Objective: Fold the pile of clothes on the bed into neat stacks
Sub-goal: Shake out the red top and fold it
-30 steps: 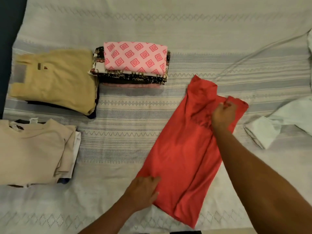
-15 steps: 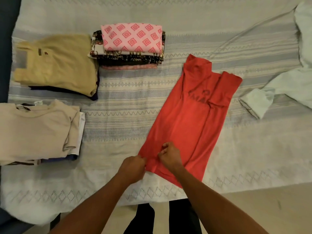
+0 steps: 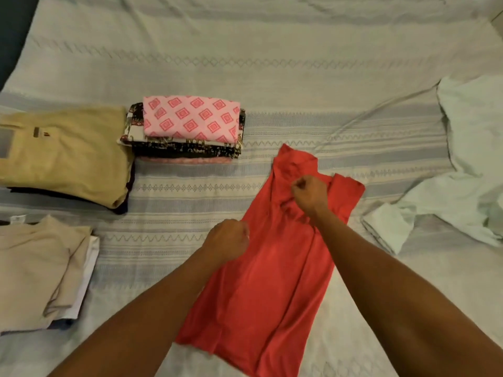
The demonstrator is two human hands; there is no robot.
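Two hands (image 3: 268,213) gripping red shirt (image 3: 261,289), three folded stacks (image 3: 187,129) alongside

A pale bedspread (image 3: 272,50) with grey bands and zigzag stitching covers the bed, a dark strip (image 3: 13,28) at its far-left edge

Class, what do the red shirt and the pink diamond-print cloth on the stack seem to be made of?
Red shirt: probably thin matte knit, since it lies limp with soft creases. Folded pink diamond-print cloth: likely a crisper printed woven cotton, holding flat edges; uncertain.
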